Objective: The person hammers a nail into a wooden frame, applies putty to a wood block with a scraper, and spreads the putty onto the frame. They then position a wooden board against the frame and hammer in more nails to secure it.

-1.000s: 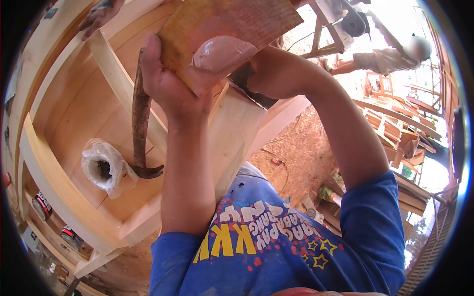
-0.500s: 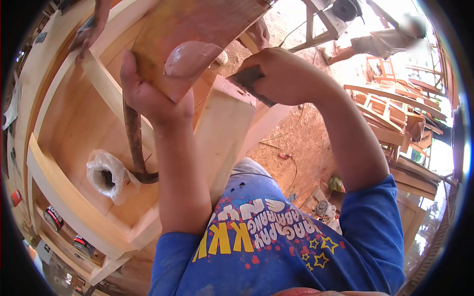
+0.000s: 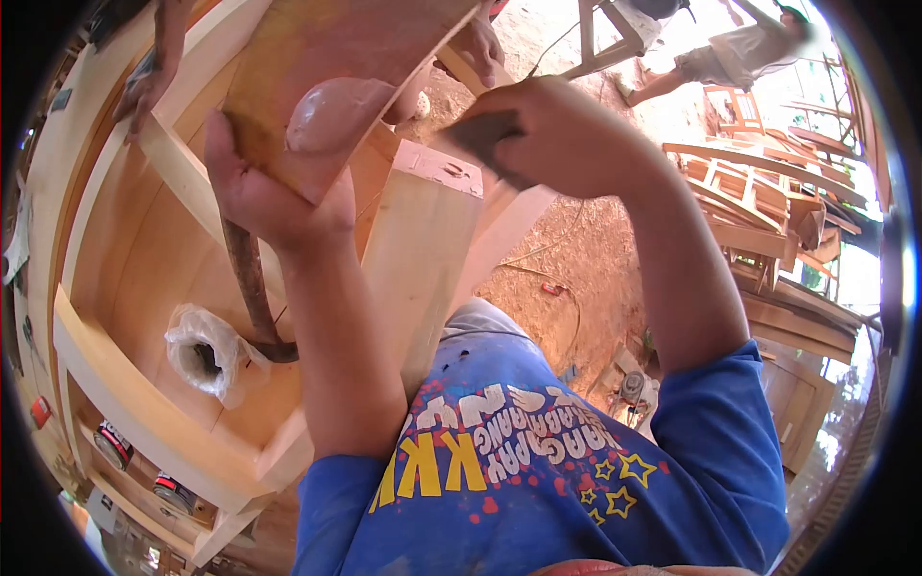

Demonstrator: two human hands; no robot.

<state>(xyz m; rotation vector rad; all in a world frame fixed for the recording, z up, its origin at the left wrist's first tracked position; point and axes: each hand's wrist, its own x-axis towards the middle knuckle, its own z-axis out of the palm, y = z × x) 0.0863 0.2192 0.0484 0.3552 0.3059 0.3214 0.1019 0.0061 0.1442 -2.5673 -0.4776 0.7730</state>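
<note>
Left fingers (image 3: 220, 149) clamp a pink-smeared, yellowish board (image 3: 331, 62); right fingers (image 3: 520, 152) grip a dark scraper (image 3: 485, 136).

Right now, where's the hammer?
In the head view, the hammer is left of centre, beside the left forearm, its head near the crumpled clear plastic.

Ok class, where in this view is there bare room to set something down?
The inner panel is bare between crossbar, hammer and plastic wrap. Ground shows between the post and right forearm, though a cord crosses it. Crowded: around the post's top, where the left hand holds a board and the right hand a dark blade.
</note>
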